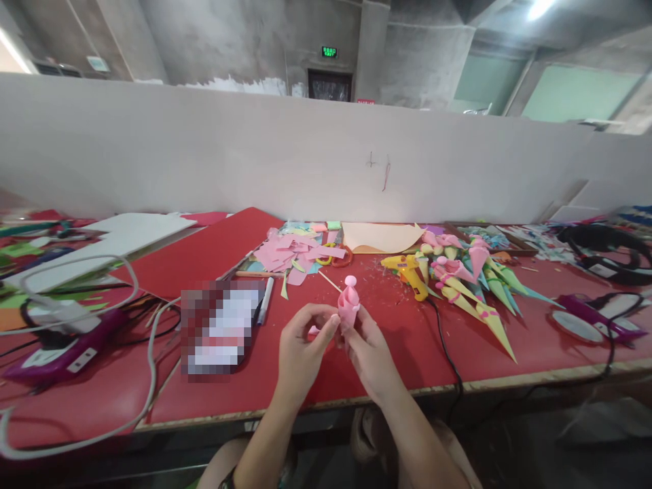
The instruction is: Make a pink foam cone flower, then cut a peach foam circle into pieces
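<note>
A small pink paper figure with a round pink ball on top stands upright between my hands, above the red tabletop. My right hand grips its lower part, fingers closed around it. At its left side, the thumb and fingers of my left hand are pinched together against it. A thin wooden stick slants up to the left beside the figure; whether it is joined to it I cannot tell. A small pink piece shows behind my left thumb. The figure's base is hidden by my fingers.
Right of my hands lies a yellow glue gun with a black cord, beside several finished paper figures. Pink paper pieces and scissors lie behind. At left are a blurred phone, a marker and a purple power strip.
</note>
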